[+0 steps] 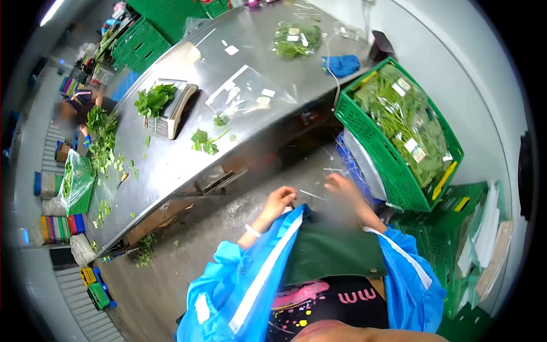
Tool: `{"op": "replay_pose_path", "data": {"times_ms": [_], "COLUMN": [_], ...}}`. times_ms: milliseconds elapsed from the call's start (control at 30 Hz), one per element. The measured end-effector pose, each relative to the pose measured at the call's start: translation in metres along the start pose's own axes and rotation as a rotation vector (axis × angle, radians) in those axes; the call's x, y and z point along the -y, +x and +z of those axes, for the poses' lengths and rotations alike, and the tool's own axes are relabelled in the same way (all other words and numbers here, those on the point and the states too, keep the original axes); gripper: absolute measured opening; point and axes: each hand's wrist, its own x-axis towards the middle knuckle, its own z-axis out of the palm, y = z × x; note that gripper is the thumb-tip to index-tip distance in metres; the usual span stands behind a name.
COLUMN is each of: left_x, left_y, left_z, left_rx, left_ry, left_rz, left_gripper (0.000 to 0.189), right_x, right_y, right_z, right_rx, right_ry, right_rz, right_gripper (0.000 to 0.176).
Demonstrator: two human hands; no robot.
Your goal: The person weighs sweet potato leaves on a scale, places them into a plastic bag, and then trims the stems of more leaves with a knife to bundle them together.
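Note:
My left hand [278,203], a white band on its wrist, is held in front of my body above the floor. Its fingers are curled in, and whatever they may hold is hidden. My right hand [339,187] is raised beside it with bent fingers; blur covers part of that hand and forearm. The two hands are apart. Just below them are the open front of my blue jacket [256,273] and a dark green apron [336,253].
A metal table [188,162] carries a scale [165,125] with leafy greens [155,100], loose leaves, plastic bags [250,94] and a bagged bunch [296,40]. At right stands a green crate [393,148] of bagged greens. Another person [85,105] works at the table's far left.

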Motion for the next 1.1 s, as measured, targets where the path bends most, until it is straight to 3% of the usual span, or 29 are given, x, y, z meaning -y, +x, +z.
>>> {"op": "replay_pose_path", "data": {"times_ms": [67,100,167,233,300,367,500,600,700,767,833,867,900,933,1000,1067,1100], "left_x": [0.012,0.007,0.009,0.005,0.005,0.02,-0.047,0.006,0.043,0.021,0.017,0.015,0.045,0.031,0.023,-0.02,-0.045], "left_y": [0.001,-0.001,0.005,0.021,0.046,0.082,0.15,0.228,0.298,0.326,0.351,0.36,0.377,0.384,0.4,0.406,0.401], "left_z": [-0.065,-0.094,-0.151,-0.19,-0.228,-0.27,-0.295,-0.355,-0.397,-0.398,-0.398,-0.397,-0.412,-0.411,-0.42,-0.409,-0.403], "left_rx": [-0.164,-0.286,-0.434,-0.519,-0.605,-0.641,-0.771,-0.861,-0.891,-0.868,-0.93,-0.972,-1.0,-0.982,-0.943,-0.954,-0.993], "left_ry": [-0.12,-0.009,0.055,-0.102,0.022,0.116,-0.157,0.042,0.075,-0.092,0.158,0.095,0.245,0.233,0.234,0.284,0.33], "left_rz": [-0.006,-0.026,-0.022,-0.07,-0.013,0.024,-0.064,-0.042,-0.115,-0.221,-0.228,-0.193,-0.212,-0.238,-0.26,-0.204,-0.152], "left_gripper": [0.019,0.016,0.017,0.018,0.02,0.022,0.031,0.038,0.045,0.056,0.059,0.061,0.062,0.057,0.04,0.035,0.03], "right_x": [0.032,0.047,0.032,0.052,0.04,0.031,0.007,-0.028,-0.039,-0.037,-0.04,-0.044,-0.045,-0.041,-0.037,-0.031,-0.023], "right_y": [0.061,0.088,0.152,0.205,0.266,0.326,0.427,0.492,0.518,0.523,0.524,0.523,0.523,0.523,0.523,0.522,0.521], "right_z": [0.028,0.038,0.066,0.066,0.064,0.056,0.05,0.06,0.066,0.063,0.065,0.066,0.066,0.065,0.063,0.058,0.056], "right_rx": [0.038,0.075,-0.003,-0.06,-0.197,-0.235,-0.308,-0.268,-0.074,-0.036,-0.002,-0.085,-0.178,-0.24,-0.334,-0.393,-0.423], "right_ry": [-0.029,-0.068,-0.15,-0.226,-0.311,-0.371,-0.533,-0.648,-0.671,-0.66,-0.655,-0.565,-0.475,-0.442,-0.471,-0.498,-0.537], "right_rz": [-0.038,-0.054,-0.309,-0.313,-0.342,-0.234,-0.191,0.09,0.174,0.146,0.12,0.025,-0.067,-0.136,-0.104,-0.102,0.057], "right_gripper": [0.035,0.039,0.043,0.049,0.054,0.06,0.07,0.072,0.06,0.054,0.048,0.046,0.045,0.047,0.047,0.047,0.042]}}
